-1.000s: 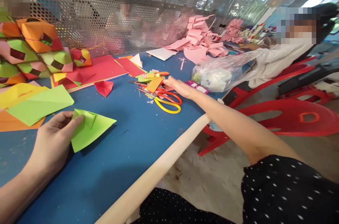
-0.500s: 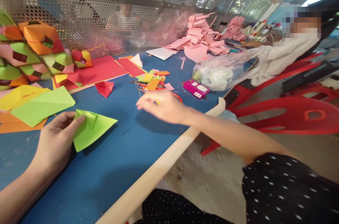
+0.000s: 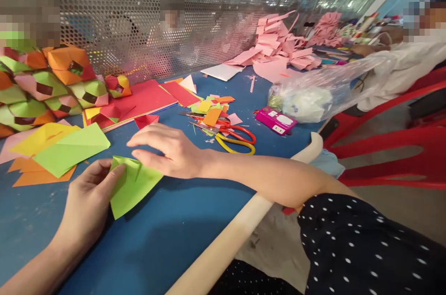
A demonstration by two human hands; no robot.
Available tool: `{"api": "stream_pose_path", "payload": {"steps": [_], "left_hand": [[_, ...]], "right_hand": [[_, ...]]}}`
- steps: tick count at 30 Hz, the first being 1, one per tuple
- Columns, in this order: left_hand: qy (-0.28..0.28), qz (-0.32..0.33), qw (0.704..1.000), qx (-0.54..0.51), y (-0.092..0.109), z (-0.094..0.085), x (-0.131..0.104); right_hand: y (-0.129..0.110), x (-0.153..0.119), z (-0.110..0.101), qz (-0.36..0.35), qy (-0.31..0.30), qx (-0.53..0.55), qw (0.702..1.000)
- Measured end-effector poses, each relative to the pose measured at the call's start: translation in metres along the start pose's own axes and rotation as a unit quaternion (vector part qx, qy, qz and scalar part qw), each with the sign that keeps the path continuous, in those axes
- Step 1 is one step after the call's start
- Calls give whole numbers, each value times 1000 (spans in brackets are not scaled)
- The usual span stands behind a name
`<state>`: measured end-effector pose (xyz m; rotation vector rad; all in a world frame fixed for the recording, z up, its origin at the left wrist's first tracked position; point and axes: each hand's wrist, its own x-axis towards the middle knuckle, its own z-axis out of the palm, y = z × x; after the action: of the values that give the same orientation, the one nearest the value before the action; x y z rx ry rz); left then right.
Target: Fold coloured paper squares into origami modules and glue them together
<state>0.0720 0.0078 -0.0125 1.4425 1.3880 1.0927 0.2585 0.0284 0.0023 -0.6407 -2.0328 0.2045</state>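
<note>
Sweeping back past the yellow-handled scissors (image 3: 219, 139), the right hand (image 3: 169, 150) is nearing the folded green paper (image 3: 129, 193), thumb and fingers apart. Left of those scissors, the left hand (image 3: 88, 195) is pinching its left edge; light and easily creased, it is probably needing gentle edge holds.

Left fingers (image 3: 116, 175) pinched, right fingers (image 3: 150, 136) parted, forearms (image 3: 230, 168) bare
</note>
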Motion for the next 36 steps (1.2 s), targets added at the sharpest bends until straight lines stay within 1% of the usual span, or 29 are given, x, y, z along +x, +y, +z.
{"api": "stream_pose_path", "payload": {"steps": [2, 4, 5, 8, 13, 20, 23, 31, 34, 36], "left_hand": [[-8, -17, 1000, -23, -1, 4, -3], [-26, -20, 998, -54, -1, 8, -7], [-47, -24, 997, -64, 0, 10, -8], [-53, -19, 996, -76, 1, 14, -11], [-53, -13, 996, -66, 1, 15, -16], [-70, -27, 992, -101, 0, 14, -18], [-59, -21, 992, -107, 1, 13, -19], [-41, -3, 996, -83, 1, 11, -18], [-30, 1, 996, -88, 1, 11, -18], [-32, 1, 995, -95, 2, 11, -18]], "right_hand": [[2, -8, -2, 86, -2, 45, 995], [0, -12, -2, 176, -36, 109, 978], [-2, -13, -2, 205, -53, 134, 968], [-9, -16, 3, 249, -89, 155, 952], [-12, -21, 12, 264, -100, 143, 948], [-9, -23, 14, 299, -96, 189, 930], [-9, -23, 15, 300, -101, 197, 928], [-10, -24, 15, 299, -114, 213, 923], [-9, -24, 14, 307, -117, 219, 919], [-9, -24, 14, 306, -113, 212, 921]]}}
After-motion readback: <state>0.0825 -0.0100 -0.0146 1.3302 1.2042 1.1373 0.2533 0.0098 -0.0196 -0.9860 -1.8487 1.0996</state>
